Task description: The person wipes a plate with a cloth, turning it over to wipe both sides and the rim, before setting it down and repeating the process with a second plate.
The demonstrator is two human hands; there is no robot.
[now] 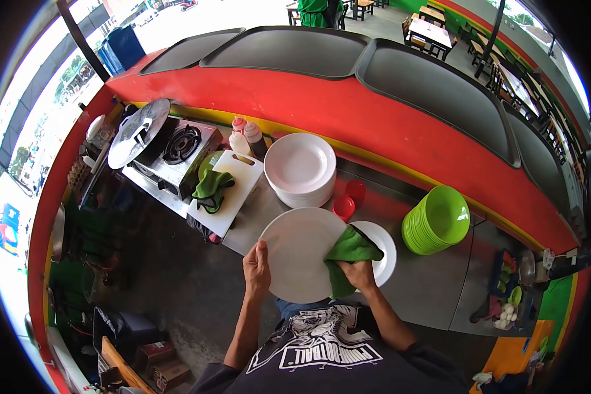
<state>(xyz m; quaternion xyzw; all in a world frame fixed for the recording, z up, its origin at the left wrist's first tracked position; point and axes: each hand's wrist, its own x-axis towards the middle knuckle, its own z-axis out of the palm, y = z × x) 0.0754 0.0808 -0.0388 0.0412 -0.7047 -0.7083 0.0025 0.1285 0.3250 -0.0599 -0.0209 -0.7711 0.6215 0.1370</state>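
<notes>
My left hand grips the left edge of a large white plate, thumb on its face. At the plate's right edge, my right hand is closed on a green cloth, which lies against the plate. Partly behind the cloth, another white plate rests on the steel counter. Just beyond the held plate stands a tall stack of white plates, with small red dishes to its right.
Green bowls are stacked at the right. To the left are a cutting board with a dark green cloth, a gas stove and sauce bottles. A red ledge with black trays borders the counter's far side.
</notes>
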